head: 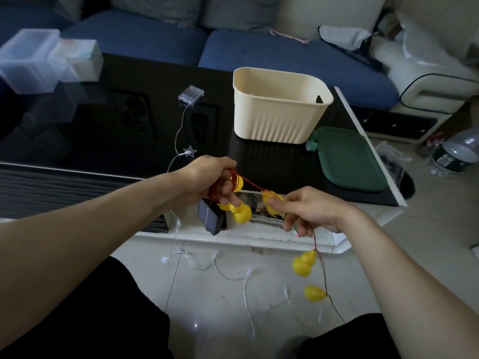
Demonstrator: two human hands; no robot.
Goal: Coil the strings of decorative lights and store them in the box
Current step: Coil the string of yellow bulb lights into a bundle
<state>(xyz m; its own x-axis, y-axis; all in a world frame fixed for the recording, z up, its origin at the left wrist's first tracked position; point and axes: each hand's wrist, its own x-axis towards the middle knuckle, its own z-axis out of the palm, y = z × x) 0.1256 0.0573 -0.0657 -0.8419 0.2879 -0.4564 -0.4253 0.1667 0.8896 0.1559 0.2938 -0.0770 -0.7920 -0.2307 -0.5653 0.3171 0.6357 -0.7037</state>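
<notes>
Nearest me, my right hand pinches a yellow gourd light on the red string; my left hand curls round coiled loops. Farther right on the black table stands the cream box, beside its green lid.

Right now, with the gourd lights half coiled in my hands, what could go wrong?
1. The red wire trails from the right hand to the floor, where the star string lies loose; the two could tangle as you pull.
2. The left hand grips coils and gourds bunched together; loops may slip off.
3. The star string also runs up to the battery case; a snag could drag it off the table.
</notes>
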